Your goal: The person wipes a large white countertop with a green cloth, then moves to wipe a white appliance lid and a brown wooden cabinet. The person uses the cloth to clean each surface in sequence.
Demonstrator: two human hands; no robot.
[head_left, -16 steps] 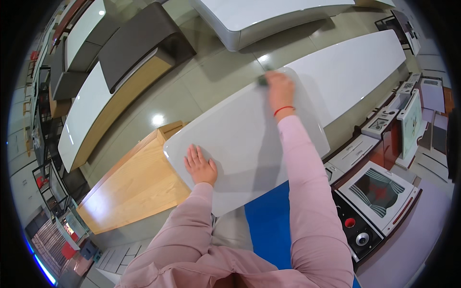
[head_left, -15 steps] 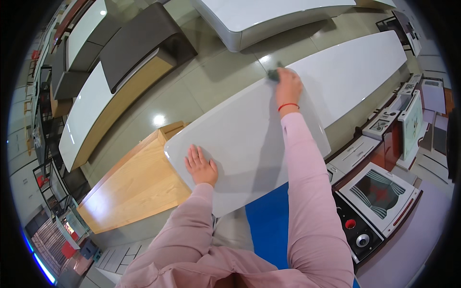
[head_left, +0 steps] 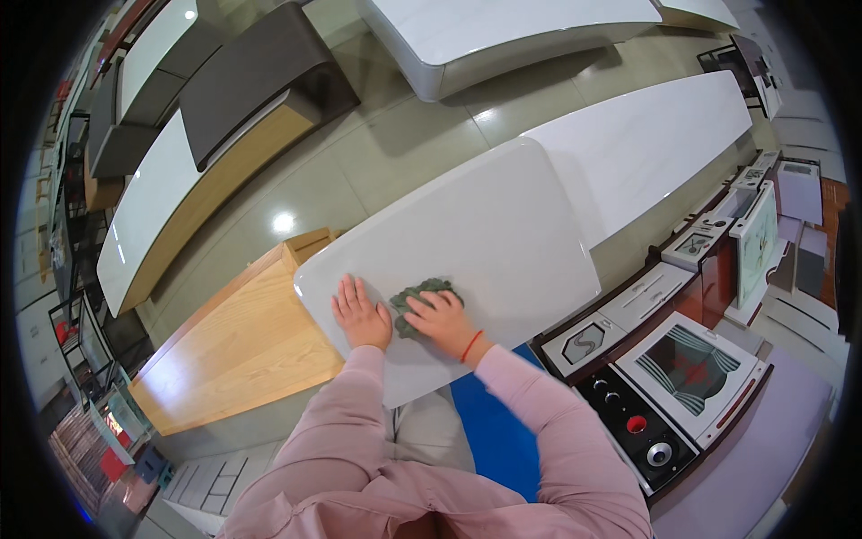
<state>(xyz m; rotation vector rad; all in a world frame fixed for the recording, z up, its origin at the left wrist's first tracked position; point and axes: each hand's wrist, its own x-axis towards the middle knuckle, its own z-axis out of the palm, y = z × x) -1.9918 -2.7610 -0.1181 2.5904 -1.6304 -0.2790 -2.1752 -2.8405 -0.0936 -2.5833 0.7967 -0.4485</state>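
A pale grey tabletop point(head_left: 503, 234) with rounded corners and a glossy surface lies in front of me. My left hand point(head_left: 361, 314) rests palm down near its left edge, fingers spread, with nothing held. Close beside it, my right hand point(head_left: 442, 323), a red cord round the wrist, presses a crumpled dark green cloth point(head_left: 406, 301) onto the tabletop. The fingers are bent over the cloth, which shows beyond them and to their left; part of it is hidden under the palm.
A light wooden surface point(head_left: 238, 346) adjoins at left, and a long white marbled table point(head_left: 646, 148) extends behind at right. Dark and white tables point(head_left: 256, 81) stand across the tiled floor point(head_left: 359, 171). Furniture panels with knobs point(head_left: 637, 422) lie close on my right.
My right hand has drawn the green cloth from the tabletop's far edge back toward me, beside my left hand. The left hand stays flat in about the same spot.
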